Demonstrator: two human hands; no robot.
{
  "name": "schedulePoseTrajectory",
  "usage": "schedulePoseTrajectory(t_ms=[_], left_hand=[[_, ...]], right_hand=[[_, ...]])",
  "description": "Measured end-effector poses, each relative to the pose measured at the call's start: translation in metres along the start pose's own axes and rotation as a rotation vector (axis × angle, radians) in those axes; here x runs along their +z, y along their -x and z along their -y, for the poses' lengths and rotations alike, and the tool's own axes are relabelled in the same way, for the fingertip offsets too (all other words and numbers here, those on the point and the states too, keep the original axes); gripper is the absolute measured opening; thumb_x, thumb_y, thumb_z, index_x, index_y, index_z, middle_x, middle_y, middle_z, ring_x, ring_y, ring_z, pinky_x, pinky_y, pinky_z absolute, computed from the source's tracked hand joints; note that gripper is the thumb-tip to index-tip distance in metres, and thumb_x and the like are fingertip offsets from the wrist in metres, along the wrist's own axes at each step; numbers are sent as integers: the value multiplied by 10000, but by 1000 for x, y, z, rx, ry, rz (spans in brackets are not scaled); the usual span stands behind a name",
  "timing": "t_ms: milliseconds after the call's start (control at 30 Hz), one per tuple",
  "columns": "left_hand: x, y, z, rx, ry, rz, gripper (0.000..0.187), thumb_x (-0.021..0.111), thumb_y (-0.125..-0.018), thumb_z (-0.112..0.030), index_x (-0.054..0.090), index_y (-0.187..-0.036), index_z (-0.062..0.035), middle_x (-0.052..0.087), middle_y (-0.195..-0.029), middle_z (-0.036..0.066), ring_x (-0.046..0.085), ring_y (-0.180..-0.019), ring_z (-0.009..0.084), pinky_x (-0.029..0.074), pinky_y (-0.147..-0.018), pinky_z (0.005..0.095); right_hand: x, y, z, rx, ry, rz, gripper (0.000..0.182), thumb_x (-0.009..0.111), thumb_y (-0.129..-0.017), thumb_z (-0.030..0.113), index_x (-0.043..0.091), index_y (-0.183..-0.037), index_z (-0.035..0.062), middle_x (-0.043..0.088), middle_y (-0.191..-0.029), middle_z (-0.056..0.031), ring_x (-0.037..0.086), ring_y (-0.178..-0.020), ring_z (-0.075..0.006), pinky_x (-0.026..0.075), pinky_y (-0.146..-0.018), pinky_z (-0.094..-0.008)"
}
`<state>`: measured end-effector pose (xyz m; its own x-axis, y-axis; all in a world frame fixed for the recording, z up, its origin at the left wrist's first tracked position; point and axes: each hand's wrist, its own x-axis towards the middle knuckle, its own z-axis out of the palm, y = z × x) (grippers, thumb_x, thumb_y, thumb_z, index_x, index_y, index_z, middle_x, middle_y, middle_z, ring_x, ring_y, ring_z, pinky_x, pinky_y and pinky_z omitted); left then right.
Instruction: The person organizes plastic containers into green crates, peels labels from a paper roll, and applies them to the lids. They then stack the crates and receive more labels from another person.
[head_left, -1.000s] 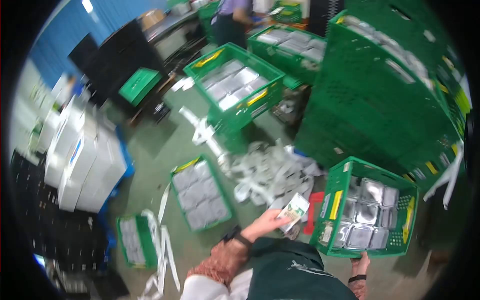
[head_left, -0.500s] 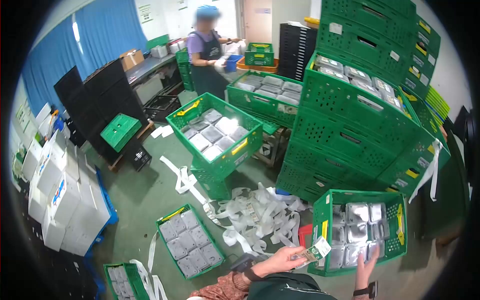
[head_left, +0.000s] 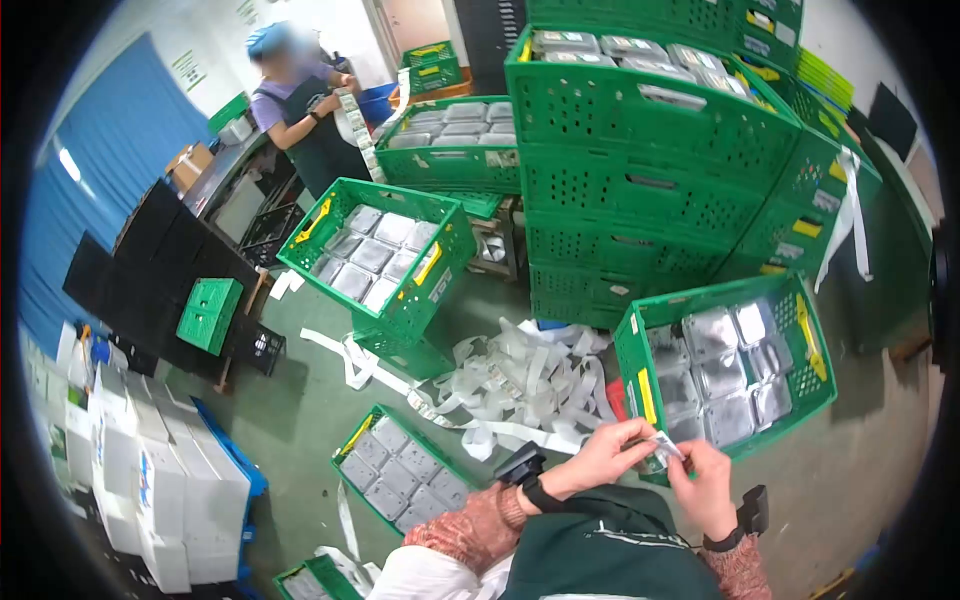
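Observation:
Pinched between the fingertips of my left hand [head_left: 612, 455] and my right hand [head_left: 706, 488] is a small printed label [head_left: 664, 449], mostly white on the side that shows. Both hands are close together over the near left corner of a green crate [head_left: 627, 360]. Clear plastic packs [head_left: 722, 378] with shiny, silvery tops lie in rows inside this crate. Fingers hide part of the label and the crate's near corner.
Stacked green crates [head_left: 640, 215] rise beyond. Loose white backing strips [head_left: 520, 385] cover the floor. Another filled crate [head_left: 350, 440] sits lower left, and one stands on a stack [head_left: 375, 305]. White boxes [head_left: 165, 480] line the left. A person [head_left: 310, 125] handles a label strip.
My right hand has left the packs and come to the label beside my left hand. The view has shifted. The other person now holds up a long label strip.

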<state>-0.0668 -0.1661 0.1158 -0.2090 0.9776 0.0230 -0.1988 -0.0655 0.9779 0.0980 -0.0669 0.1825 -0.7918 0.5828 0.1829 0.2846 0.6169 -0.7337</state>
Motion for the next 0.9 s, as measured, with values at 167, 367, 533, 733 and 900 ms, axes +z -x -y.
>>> schedulePoseTrajectory(t_ms=[167, 367, 533, 733, 900], left_hand=[[16, -12, 29, 86, -73, -24, 142, 624, -946, -131, 567, -895, -11, 537, -712, -11, 432, -613, 63, 380, -528, 264], [17, -32, 32, -128, -336, -76, 323, 731, -862, -243, 535, -762, -7, 418, -567, 24, 367, -576, 76, 365, -485, 318], [23, -61, 22, -272, -325, 38, 223, 745, -825, -96, 685, -1014, 7, 710, -866, 42, 626, -801, 72, 522, -722, 273], [3, -77, 35, -492, -176, -131, 171, 686, -883, -46, 718, -1041, 12, 719, -900, 6, 600, -787, 39, 485, -688, 215], [5, -88, 25, -544, -257, -147, 165, 714, -851, -26, 736, -1013, -4, 707, -848, -12, 592, -760, 38, 479, -670, 209]], right_hand=[[-2, 5, -10, 66, -24, -118, 117, 698, -784, -45, 617, -864, -15, 604, -769, -109, 606, -603, -191, 476, -534, -298], [-3, 6, -40, 96, 26, -186, 95, 692, -786, -43, 623, -833, 2, 623, -760, -119, 623, -621, -216, 492, -566, -312], [-35, -31, -87, 10, 62, -136, 96, 661, -827, 51, 582, -873, 22, 560, -781, -141, 592, -725, -347, 489, -632, -407], [-107, -110, -295, 322, 146, -458, 114, 638, -886, 89, 576, -894, -6, 616, -702, -143, 591, -606, -219, 468, -570, -328], [-45, -184, -406, 422, -4, -354, 218, 645, -856, 233, 606, -917, 28, 657, -791, -194, 650, -771, -381, 502, -684, -455]])
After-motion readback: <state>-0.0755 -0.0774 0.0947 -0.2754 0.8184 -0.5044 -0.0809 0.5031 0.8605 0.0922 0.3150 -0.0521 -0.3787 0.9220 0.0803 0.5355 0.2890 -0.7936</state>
